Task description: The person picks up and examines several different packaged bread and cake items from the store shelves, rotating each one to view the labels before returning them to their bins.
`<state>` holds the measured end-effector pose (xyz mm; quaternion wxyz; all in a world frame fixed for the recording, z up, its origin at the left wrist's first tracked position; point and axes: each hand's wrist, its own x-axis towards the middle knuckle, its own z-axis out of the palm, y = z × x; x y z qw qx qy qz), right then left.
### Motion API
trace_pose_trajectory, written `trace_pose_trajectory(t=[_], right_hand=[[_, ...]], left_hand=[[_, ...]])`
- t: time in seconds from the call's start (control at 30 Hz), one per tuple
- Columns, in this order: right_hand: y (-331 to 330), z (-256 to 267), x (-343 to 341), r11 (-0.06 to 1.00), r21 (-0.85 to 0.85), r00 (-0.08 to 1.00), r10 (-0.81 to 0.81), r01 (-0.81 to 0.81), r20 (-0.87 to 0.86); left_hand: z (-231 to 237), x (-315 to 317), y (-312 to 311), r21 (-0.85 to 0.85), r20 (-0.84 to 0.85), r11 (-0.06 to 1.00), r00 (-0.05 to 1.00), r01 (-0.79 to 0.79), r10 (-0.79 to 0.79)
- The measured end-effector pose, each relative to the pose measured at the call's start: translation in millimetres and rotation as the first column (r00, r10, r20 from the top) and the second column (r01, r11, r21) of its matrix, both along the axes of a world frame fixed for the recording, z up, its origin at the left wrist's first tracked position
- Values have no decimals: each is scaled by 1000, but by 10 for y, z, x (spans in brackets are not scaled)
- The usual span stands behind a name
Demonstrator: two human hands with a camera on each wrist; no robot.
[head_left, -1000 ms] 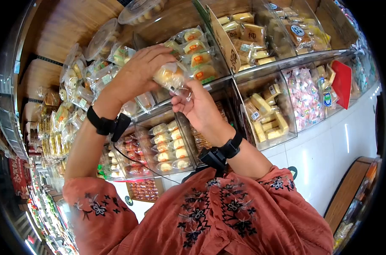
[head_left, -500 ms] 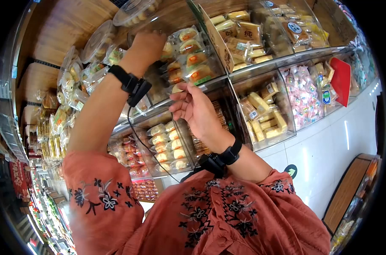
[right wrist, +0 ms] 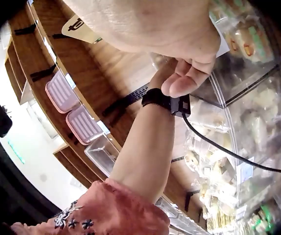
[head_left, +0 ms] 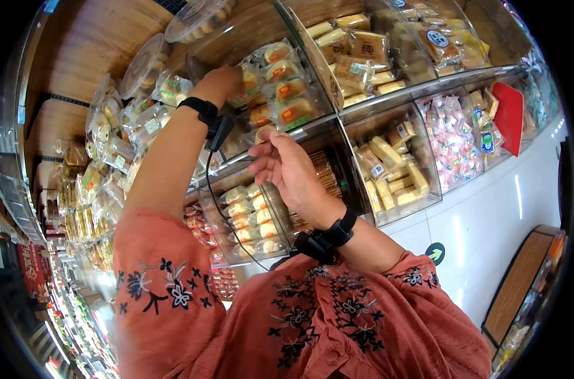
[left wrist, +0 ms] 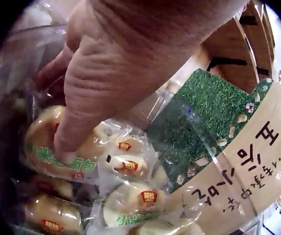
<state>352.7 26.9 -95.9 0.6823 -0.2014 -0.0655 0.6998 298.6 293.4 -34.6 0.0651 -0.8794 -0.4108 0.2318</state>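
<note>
Inside a clear bin, my left hand (head_left: 223,83) is at a wrapped bun (head_left: 247,85). The left wrist view has this hand (left wrist: 113,68) gripping the bun (left wrist: 45,142), thumb across its printed wrapper and fingers at its far side, partly hidden. Other wrapped buns (left wrist: 130,203) lie beside and below it. My right hand (head_left: 293,174) is raised in front of the bin, palm up, fingers loosely bent and holding nothing. In the right wrist view the right hand (right wrist: 165,29) is seen from close up, its fingertips near the left wrist's strap.
Clear dividers separate neighbouring bins of wrapped cakes (head_left: 391,174), pink-wrapped sweets (head_left: 451,142) and pale buns (head_left: 242,218). A handwritten sign board (head_left: 318,57) stands right of the buns. Round tubs (head_left: 145,63) and packaged bread are on the left; a cable (head_left: 211,183) hangs from the left wrist.
The wrapped bun earlier between both hands is no longer there. My left hand has moved away into the bin and now grips a bun; my right hand has stayed nearly in place.
</note>
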Motion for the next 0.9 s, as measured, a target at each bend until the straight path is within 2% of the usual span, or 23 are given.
trace_pose_trajectory(t=[0.1, 0.2, 0.3, 0.47, 0.53, 0.63, 0.73, 0.77, 0.87, 0.9], right_hand=[[-10, 16, -9, 1000, -9, 1000, 14, -13, 16], [-23, 0, -2, 1000, -4, 999, 15, -15, 28], [-48, 16, 3, 1000, -1, 999, 9, -9, 49], [-41, 11, -32, 1000, 5, 997, 17, -17, 72], [-42, -17, -46, 1000, 12, 997, 23, -24, 79], [-45, -12, -76, 999, 9, 994, 43, -44, 105], [-47, -4, -104, 999, 14, 992, 41, -43, 120], [-57, 4, -110, 999, 13, 991, 38, -40, 127], [-44, -17, -124, 999, 33, 990, 25, -30, 140], [-28, -20, -123, 999, 46, 989, 9, -16, 151]], left_hand=[[1, -43, -106, 190, -114, 969, 983, 160, -140], [27, -12, -105, 183, -71, 971, 987, 155, -144], [-9, -26, -137, 205, -1, 952, 973, 227, -231], [-398, -97, 79, 183, 31, 943, 957, 280, -290], [-374, -37, -46, 178, 50, 965, 977, 195, -207], [-266, -17, -192, 47, 105, 997, 992, 64, -68], [-355, -107, -94, 122, 131, 988, 986, 92, -108], [-358, -166, -56, 64, 181, 997, 982, 49, -59], [138, -213, -100, -8, 97, 1000, 995, 30, -29], [231, -398, -74, 113, 328, 991, 939, 69, -103]])
